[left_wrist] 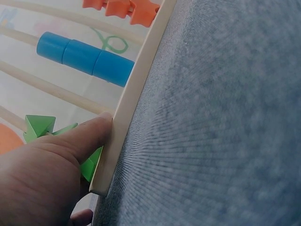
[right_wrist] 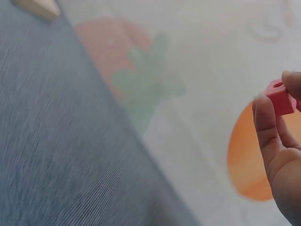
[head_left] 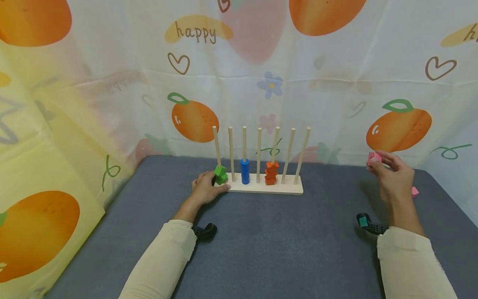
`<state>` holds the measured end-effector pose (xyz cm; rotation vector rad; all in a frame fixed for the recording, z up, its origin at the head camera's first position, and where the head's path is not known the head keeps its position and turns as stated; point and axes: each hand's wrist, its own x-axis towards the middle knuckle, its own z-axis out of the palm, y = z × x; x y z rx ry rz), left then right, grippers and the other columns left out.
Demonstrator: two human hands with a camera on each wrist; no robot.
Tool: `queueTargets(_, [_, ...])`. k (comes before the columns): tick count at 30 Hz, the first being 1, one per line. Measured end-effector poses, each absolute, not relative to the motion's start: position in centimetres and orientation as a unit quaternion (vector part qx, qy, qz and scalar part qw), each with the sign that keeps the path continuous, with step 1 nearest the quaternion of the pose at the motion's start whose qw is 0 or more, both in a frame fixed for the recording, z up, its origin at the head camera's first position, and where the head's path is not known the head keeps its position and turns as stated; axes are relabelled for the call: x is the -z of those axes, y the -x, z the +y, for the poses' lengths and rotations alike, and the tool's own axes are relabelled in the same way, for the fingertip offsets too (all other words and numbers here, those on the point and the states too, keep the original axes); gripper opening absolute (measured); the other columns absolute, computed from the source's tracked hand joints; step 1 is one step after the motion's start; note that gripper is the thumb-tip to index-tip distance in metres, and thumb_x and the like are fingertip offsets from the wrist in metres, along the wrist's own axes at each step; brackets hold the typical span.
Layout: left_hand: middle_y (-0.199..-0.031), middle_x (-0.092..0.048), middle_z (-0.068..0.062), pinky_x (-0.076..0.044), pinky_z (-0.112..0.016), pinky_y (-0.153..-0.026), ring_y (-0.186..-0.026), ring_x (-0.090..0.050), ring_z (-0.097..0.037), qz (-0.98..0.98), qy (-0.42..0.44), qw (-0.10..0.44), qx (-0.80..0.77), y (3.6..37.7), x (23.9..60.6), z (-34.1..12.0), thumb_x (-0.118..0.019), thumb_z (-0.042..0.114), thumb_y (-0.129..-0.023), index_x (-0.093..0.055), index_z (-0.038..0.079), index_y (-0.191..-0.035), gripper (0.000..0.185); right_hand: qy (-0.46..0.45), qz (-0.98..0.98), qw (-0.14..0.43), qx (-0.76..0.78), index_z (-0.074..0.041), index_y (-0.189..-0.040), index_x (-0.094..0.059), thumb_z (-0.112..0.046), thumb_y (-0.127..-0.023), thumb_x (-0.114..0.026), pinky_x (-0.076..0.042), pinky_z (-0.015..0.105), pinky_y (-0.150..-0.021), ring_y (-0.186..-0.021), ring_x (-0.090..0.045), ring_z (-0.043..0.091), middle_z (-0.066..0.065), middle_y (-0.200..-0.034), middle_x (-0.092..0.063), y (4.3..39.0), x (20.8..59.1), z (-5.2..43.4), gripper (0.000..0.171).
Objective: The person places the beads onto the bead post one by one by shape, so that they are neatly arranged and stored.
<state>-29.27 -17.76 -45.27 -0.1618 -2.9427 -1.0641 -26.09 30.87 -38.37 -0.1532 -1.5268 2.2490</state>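
Note:
A wooden peg board [head_left: 269, 189] with several upright pegs stands near the back of the table. My left hand [head_left: 204, 189] holds its left end, the thumb on the base and the other fingers mostly hidden behind. Beside that hand, green triangular blocks [head_left: 220, 175] sit on the leftmost peg. Blue cylinders [left_wrist: 89, 59] are stacked on the third peg, and orange star-shaped blocks [head_left: 271, 173] on the fifth. Off to the right, above the table, my right hand [head_left: 396, 176] pinches a pink block [right_wrist: 281, 98] with a hole in it between thumb and fingers.
Another pink block [head_left: 415, 191] lies on the grey table [head_left: 284, 245], partly hidden behind the right hand. A printed cloth [head_left: 317, 87] hangs along the table's back edge and down the left side. Each wrist wears a dark strap.

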Motion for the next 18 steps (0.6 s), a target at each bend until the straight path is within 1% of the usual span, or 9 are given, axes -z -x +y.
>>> queueTargets(4, [-0.138, -0.048, -0.018, -0.012, -0.053, -0.103, -0.132, -0.030, -0.035, -0.939, 0.050, 0.001, 0.340, 29.3, 45.4, -17.9, -0.074, 0.041, -0.085, -0.053, 0.005, -0.135, 0.065, 0.025, -0.558, 0.255, -0.789, 0.004, -0.112, -0.068, 0.006, -0.077, -0.076, -0.053, 0.021, -0.065, -0.071, -0.063, 0.016, 0.009, -0.089, -0.063, 26.0, 37.1, 29.7, 0.036])
queueTargets(7, [-0.138, -0.048, -0.018, -0.013, -0.052, -0.102, -0.132, -0.030, -0.035, -0.940, 0.047, -0.001, 0.338, 29.4, 45.4, -18.0, -0.073, 0.042, -0.085, -0.054, 0.006, -0.133, 0.063, 0.001, -0.556, 0.277, -0.784, 0.006, -0.113, -0.067, 0.008, -0.076, -0.077, -0.053, 0.022, -0.064, -0.067, -0.066, 0.017, 0.012, -0.088, -0.061, 25.8, 36.2, 28.8, 0.038])
queueTargets(12, [-0.137, -0.049, -0.017, -0.015, -0.052, -0.102, -0.131, -0.031, -0.035, -0.941, 0.045, -0.001, 0.335, 29.5, 45.3, -17.9, -0.073, 0.042, -0.085, -0.056, 0.006, -0.131, 0.060, -0.045, -0.553, 0.280, -0.783, 0.009, -0.116, -0.064, 0.010, -0.078, -0.074, -0.054, 0.028, -0.062, -0.065, -0.069, 0.021, 0.017, -0.095, -0.057, 25.3, 34.5, 27.4, 0.039])
queueTargets(18, [-0.137, -0.049, -0.017, -0.015, -0.052, -0.101, -0.132, -0.030, -0.035, -0.942, 0.046, -0.006, 0.332, 29.5, 45.4, -17.8, -0.073, 0.043, -0.085, -0.055, 0.006, -0.132, 0.062, -0.081, -0.585, 0.290, -0.753, 0.011, -0.115, -0.065, 0.007, -0.080, -0.073, -0.054, 0.025, -0.065, -0.065, -0.068, 0.021, 0.016, -0.094, -0.065, 24.8, 32.5, 25.6, 0.036])
